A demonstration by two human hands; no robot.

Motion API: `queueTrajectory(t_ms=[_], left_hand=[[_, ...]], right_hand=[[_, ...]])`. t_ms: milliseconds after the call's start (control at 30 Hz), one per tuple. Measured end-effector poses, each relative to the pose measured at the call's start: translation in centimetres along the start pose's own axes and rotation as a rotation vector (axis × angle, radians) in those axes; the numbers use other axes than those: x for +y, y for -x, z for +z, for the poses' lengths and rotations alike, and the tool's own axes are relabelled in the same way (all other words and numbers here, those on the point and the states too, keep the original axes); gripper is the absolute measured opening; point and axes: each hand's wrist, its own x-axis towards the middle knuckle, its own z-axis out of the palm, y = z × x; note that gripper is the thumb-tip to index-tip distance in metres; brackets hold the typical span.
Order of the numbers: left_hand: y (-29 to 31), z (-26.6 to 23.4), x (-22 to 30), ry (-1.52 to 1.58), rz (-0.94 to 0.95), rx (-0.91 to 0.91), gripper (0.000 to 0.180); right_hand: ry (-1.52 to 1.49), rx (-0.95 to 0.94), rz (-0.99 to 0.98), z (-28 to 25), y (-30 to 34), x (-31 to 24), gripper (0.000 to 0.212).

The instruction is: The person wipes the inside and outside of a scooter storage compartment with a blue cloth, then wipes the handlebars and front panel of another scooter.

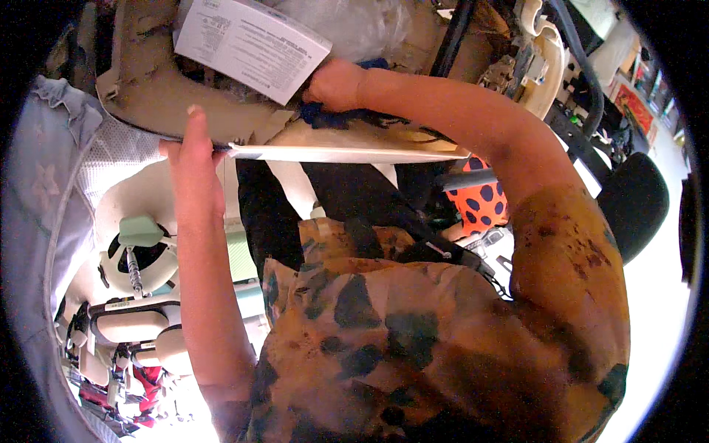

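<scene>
At the far left, my left hand (196, 151) grips the near rim of a tan, tray-like surface (136, 77), thumb up over the edge and fingers partly hidden. A white printed box (251, 46) lies tilted on that surface. My right hand (336, 85) is closed beside the box's right corner, just above a dark blue cloth (332, 116). What its fingers hold, if anything, is hidden. A pale front edge (354, 154) runs across between my arms. Crumpled clear plastic (362, 26) lies behind the box.
A grey cloth (40, 184) hangs at the left. Below stand chairs with a round base (140, 251). An orange bag with dark spots (480, 199) is under the right arm. A black chair back (635, 207) stands at the right. A dark upright bar (452, 37) rises behind my right arm.
</scene>
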Motion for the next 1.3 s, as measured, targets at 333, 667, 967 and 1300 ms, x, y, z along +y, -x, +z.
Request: queueTrajectory(t_ms=[333,667,967,1300], left_hand=[[-0.3,0.3,-0.1,0.077,-0.004,0.010,0.072],[-0.2,0.7,0.5,0.005,-0.027,0.017,0.069],[-0.8,0.0,-0.5,0.014,0.011,0.006,0.069],[-0.2,0.4,0.0,0.047,-0.004,-0.005,0.071]], right_hand=[[0.032,-0.392,-0.071,-8.5,13.3,-0.9,0.038],[-0.106,0.113,0.137,0.3,0.1,2.6,0.051],[-0.038,-0.335,0.310,-5.9,3.2,-0.2,0.044],[0.174,-0.324,-0.094,-7.2,12.5,0.0,0.041]])
